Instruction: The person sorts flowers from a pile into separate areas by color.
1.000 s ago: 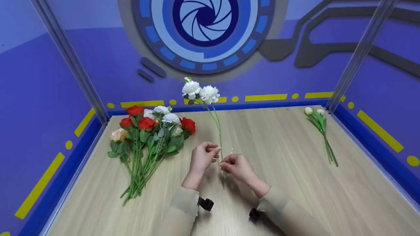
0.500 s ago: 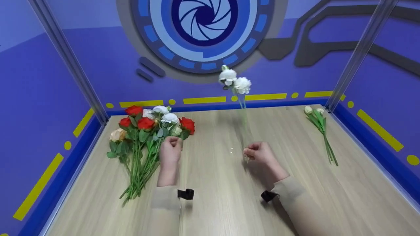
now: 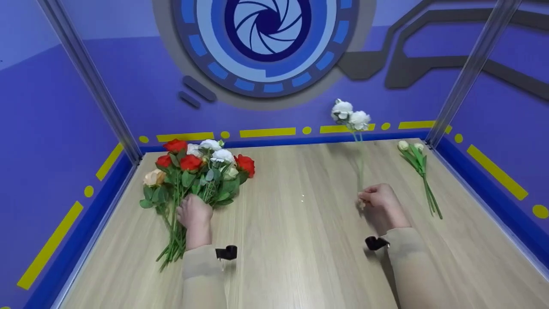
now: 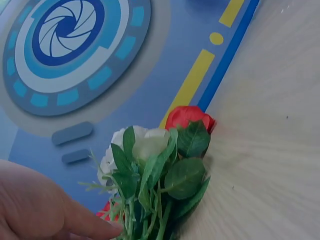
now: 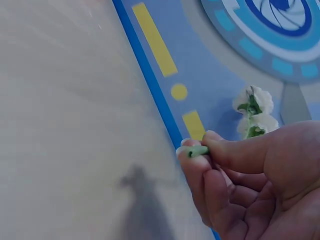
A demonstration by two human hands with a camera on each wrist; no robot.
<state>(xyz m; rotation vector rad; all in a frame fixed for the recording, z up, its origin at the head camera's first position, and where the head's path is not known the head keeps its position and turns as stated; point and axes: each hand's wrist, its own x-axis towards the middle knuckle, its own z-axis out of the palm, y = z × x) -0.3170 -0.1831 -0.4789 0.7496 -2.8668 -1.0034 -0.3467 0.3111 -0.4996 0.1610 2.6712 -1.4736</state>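
Note:
On the right, my right hand pinches the bottom end of a white flower stem between thumb and fingertips. The stem stands roughly upright and bears two white blooms, also behind the hand in the right wrist view. My left hand is over the stems of the flower pile. One finger reaches the green stems in the left wrist view; its other fingertips are hidden, so a grip cannot be made out. Red roses, white blooms and a peach bloom top the pile.
White tulips with green stems lie at the right rear of the wooden table. Blue-purple panels wall the table at the back and both sides. Metal posts stand at the rear corners.
My right hand has carried the white flower rightward from the middle. My left hand has left that stem and moved left to the pile. The tulips stayed put.

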